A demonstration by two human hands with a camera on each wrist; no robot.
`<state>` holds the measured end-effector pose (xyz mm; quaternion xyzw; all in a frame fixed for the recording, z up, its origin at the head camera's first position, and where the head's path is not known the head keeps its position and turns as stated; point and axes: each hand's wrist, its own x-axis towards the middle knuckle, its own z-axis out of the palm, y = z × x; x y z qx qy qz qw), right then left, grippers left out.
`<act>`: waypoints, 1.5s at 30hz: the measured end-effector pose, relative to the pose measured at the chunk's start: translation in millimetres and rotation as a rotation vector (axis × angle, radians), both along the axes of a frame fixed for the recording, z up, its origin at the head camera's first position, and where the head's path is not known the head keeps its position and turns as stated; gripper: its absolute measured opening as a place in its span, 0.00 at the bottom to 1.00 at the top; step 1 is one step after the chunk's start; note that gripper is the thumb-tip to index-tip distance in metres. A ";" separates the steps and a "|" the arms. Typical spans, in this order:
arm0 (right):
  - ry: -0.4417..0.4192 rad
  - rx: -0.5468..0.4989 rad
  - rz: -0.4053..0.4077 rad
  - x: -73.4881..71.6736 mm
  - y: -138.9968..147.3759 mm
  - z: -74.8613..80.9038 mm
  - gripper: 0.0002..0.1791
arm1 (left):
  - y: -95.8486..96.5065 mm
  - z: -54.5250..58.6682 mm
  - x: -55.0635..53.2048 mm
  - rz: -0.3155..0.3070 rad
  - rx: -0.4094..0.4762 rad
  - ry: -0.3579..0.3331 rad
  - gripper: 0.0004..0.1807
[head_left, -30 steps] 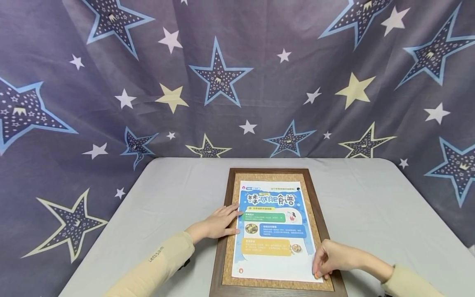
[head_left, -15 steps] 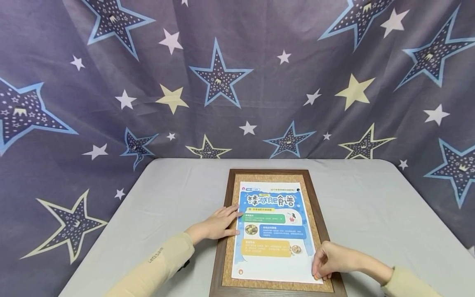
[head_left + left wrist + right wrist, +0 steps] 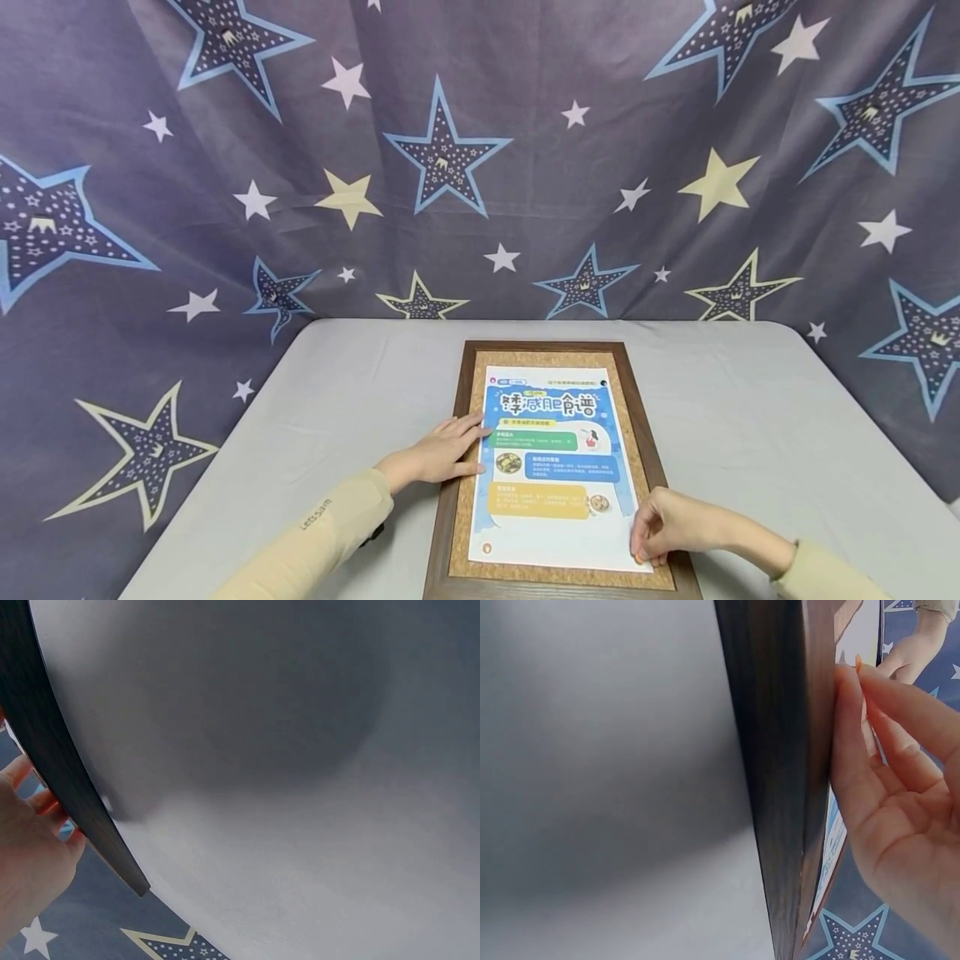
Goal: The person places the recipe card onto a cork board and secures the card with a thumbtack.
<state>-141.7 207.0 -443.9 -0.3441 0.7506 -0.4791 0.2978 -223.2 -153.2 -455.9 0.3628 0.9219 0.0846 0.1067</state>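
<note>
A printed poster (image 3: 555,533) with blue, green and yellow panels lies on a cork board (image 3: 553,577) with a dark wooden frame (image 3: 651,446). My left hand (image 3: 442,452) rests across the frame's left side, its spread fingertips on the poster's left edge. At the poster's lower right corner, my right hand (image 3: 675,521) pinches a small orange pushpin (image 3: 859,663) between thumb and fingers; the pin's point is hidden. A dark pin (image 3: 603,383) sits in the upper right corner, and a small pink one (image 3: 492,380) in the upper left. A reddish round spot (image 3: 487,548) marks the lower left corner.
The board lies on a table with a pale grey cloth (image 3: 360,392), near its front edge. Behind and beside the table hangs a dark curtain (image 3: 525,183) printed with stars.
</note>
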 end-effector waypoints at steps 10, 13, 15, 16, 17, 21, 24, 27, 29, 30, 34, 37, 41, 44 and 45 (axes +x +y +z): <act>-0.018 0.005 -0.003 -0.5 -0.4 -0.1 0.02 | 0.0 -1.0 -0.7 -0.004 0.011 -0.002 0.32; -0.028 0.013 -0.011 -0.1 -0.8 0.4 0.03 | -0.2 0.0 -0.2 -0.007 0.015 -0.002 0.33; -0.035 0.016 -0.015 -0.1 -1.1 0.5 0.03 | -0.5 0.4 -0.3 -0.009 0.017 -0.002 0.33; -0.039 0.018 -0.017 0.0 -1.3 0.6 0.03 | -0.5 0.5 -0.3 -0.010 0.017 -0.002 0.33; -0.040 0.022 -0.020 0.0 -1.3 0.7 0.03 | -0.5 0.7 -0.3 -0.011 0.018 -0.003 0.33; -0.034 0.043 -0.038 0.5 -2.4 0.8 0.03 | -0.4 -0.6 -1.2 -0.011 0.015 -0.002 0.33; -0.015 0.060 -0.046 0.9 -4.4 1.1 0.04 | -0.3 -1.4 -1.4 -0.007 0.009 0.000 0.33; -0.002 0.078 -0.055 1.6 -6.5 2.2 0.05 | -0.2 -1.6 -1.3 -0.004 0.006 -0.001 0.33; -0.001 0.087 -0.062 2.0 -7.5 3.0 0.06 | -0.1 -1.8 -1.3 -0.005 0.009 0.000 0.33; 0.002 0.092 -0.066 2.2 -7.8 3.1 0.06 | -0.1 -2.0 -1.4 -0.007 0.011 0.001 0.33; 0.019 0.088 -0.065 2.6 -7.6 2.3 0.06 | 0.0 -2.5 -1.9 -0.012 0.017 0.008 0.33; 0.032 0.059 -0.051 2.6 -5.7 0.8 0.05 | 0.0 -2.4 -2.1 -0.016 0.021 0.008 0.33; 0.041 0.021 -0.027 2.3 -3.0 -0.5 0.04 | -0.4 -1.6 -1.5 -0.019 0.028 0.007 0.33; 0.047 0.013 -0.017 2.0 -1.6 0.0 0.04 | -0.7 -0.9 -1.4 -0.016 0.034 0.005 0.33; 0.053 0.013 -0.015 1.7 -1.1 0.4 0.04 | -0.6 -0.5 -1.4 -0.014 0.035 0.003 0.33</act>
